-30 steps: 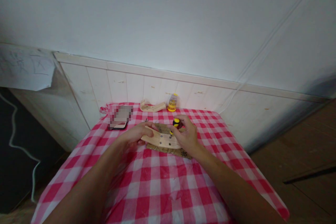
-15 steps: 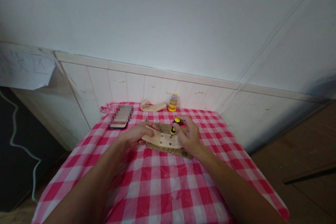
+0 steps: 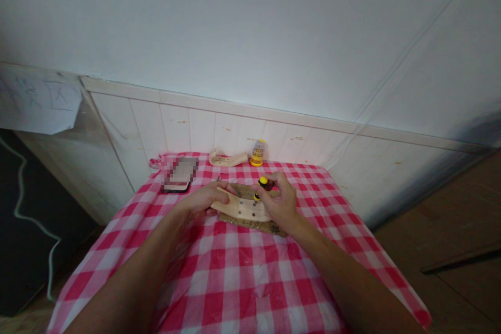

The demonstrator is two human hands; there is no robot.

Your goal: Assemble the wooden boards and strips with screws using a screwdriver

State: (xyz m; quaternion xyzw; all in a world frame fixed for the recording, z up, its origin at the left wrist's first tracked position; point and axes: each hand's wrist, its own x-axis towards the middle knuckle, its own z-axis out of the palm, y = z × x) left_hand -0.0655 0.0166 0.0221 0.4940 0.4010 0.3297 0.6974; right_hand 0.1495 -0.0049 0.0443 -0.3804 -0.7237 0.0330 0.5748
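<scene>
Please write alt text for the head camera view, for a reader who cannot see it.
The right hand holds a small yellow-and-black screwdriver tip-down on a pale wooden piece, which the left hand steadies over brown cardboard on a red-checked tablecloth.

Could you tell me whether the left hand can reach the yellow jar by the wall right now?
Probably, once it lets go: the left hand holds the wooden piece, but nothing stands between it and the yellow jar.

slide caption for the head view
Left hand steadies a wooden piece while right hand holds a yellow-black screwdriver on it.
</scene>
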